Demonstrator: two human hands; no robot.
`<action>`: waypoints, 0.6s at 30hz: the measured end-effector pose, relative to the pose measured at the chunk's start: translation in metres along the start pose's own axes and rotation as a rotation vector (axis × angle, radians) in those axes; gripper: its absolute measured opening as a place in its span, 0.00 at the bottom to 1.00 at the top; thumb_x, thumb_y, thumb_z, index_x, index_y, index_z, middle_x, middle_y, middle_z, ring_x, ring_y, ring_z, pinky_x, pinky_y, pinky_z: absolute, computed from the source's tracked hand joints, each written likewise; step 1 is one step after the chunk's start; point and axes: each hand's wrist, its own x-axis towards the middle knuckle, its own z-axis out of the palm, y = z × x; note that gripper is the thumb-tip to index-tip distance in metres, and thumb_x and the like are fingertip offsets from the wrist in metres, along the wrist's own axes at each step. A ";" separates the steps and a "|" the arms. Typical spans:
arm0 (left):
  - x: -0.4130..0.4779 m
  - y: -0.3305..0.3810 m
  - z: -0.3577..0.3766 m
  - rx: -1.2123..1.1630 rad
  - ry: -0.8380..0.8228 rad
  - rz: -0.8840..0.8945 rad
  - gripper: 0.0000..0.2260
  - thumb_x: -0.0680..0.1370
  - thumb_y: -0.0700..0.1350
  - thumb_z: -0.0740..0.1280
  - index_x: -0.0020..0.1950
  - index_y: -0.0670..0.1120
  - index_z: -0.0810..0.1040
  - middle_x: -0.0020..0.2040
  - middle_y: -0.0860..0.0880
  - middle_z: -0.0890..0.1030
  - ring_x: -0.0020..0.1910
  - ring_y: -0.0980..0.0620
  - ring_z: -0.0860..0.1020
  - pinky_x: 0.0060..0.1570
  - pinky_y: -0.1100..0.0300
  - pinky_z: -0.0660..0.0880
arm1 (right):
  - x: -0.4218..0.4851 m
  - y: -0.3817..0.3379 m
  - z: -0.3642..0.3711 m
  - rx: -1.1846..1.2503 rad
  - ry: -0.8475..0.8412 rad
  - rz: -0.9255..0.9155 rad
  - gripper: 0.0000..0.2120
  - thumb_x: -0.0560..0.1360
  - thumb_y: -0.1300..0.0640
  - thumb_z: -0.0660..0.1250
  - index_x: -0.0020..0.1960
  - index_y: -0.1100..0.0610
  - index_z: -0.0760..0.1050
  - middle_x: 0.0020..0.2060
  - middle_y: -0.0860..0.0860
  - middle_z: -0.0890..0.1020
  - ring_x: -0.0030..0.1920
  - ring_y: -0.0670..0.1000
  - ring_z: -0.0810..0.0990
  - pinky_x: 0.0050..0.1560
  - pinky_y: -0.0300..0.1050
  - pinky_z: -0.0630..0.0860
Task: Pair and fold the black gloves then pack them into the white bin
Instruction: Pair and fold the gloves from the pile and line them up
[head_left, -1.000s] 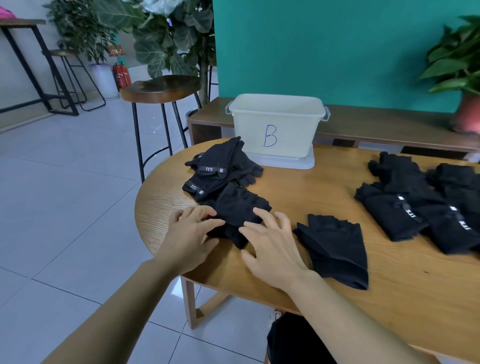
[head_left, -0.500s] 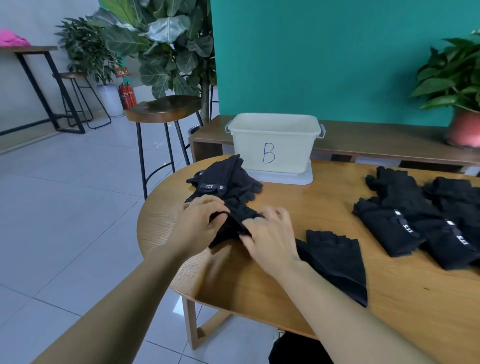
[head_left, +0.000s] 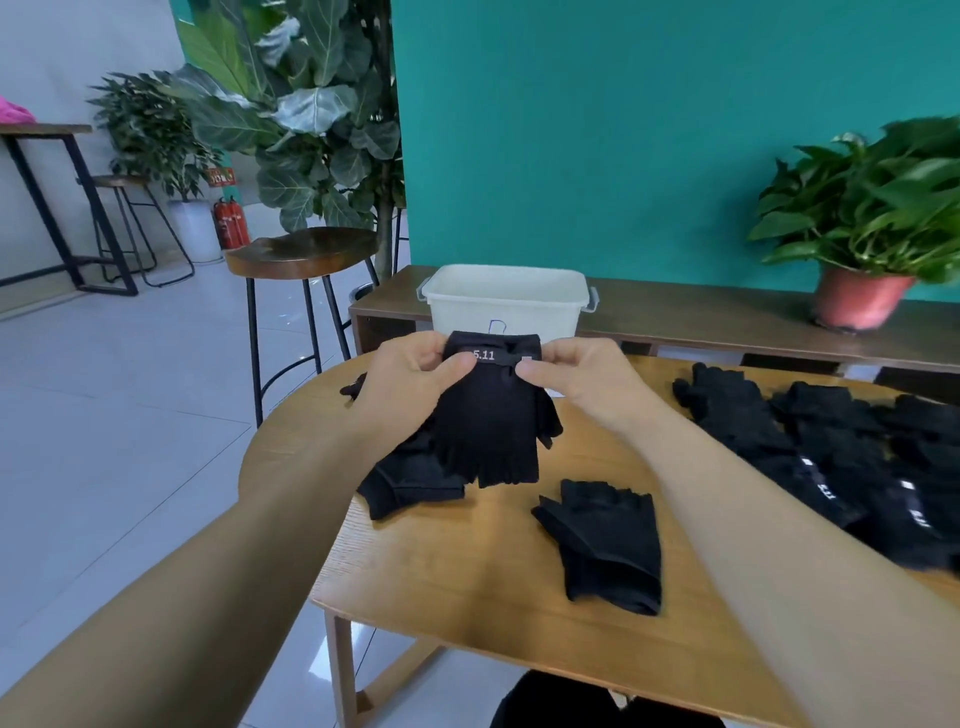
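A person's left hand (head_left: 410, 384) and right hand (head_left: 576, 379) hold up a black fingerless fabric glove (head_left: 488, 426) above a round light-wood table (head_left: 467, 571). Both hands grasp it at the cuff. Each thumb presses the front of the wrist strap, which is printed "5.11" in white, while the curled fingers close behind it. The left hand takes the left corner and the right hand the right. The glove hangs upright with its cut-off finger ends pointing down, clear of the tabletop. Whether a second glove lies behind it cannot be told.

The white rectangular plastic bin (head_left: 506, 301) stands at the far edge of the table, directly behind the raised glove, which hides most of the blue mark on its front wall. Its inside is out of sight.

Below the left wrist, more loose black gloves (head_left: 410, 483) lie in a small heap near the table's left edge. A single black glove (head_left: 608, 540) lies flat nearer the person, apart from the heap and to the right of it. Along the right side of the table a larger spread of black gloves (head_left: 831, 452) lies bunched together, several showing white strap labels.

Behind the table runs a low dark-wood bench (head_left: 727, 322) against a teal wall, carrying a leafy green plant in a terracotta pot (head_left: 862, 296). A wooden-seated bar stool with black metal legs (head_left: 301, 254) stands on the grey tiled floor to the left
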 end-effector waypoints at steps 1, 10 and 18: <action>-0.002 0.003 0.004 -0.021 -0.014 -0.012 0.07 0.81 0.42 0.66 0.56 0.45 0.82 0.47 0.53 0.86 0.45 0.60 0.84 0.38 0.70 0.77 | -0.004 0.001 -0.005 -0.010 0.003 0.005 0.05 0.76 0.61 0.71 0.42 0.59 0.82 0.37 0.48 0.85 0.37 0.40 0.81 0.37 0.27 0.73; -0.021 0.024 0.036 0.087 -0.023 -0.022 0.08 0.79 0.44 0.70 0.57 0.46 0.82 0.49 0.54 0.85 0.45 0.58 0.83 0.37 0.71 0.76 | -0.042 0.010 -0.035 -0.106 0.090 0.074 0.10 0.74 0.54 0.73 0.40 0.61 0.82 0.43 0.55 0.86 0.43 0.49 0.83 0.51 0.41 0.78; -0.047 0.039 0.084 0.402 -0.037 0.018 0.26 0.64 0.65 0.72 0.57 0.55 0.79 0.48 0.62 0.80 0.52 0.59 0.79 0.60 0.50 0.76 | -0.056 0.008 -0.029 -0.349 0.351 0.069 0.14 0.75 0.46 0.71 0.36 0.54 0.80 0.36 0.46 0.80 0.50 0.50 0.74 0.54 0.50 0.60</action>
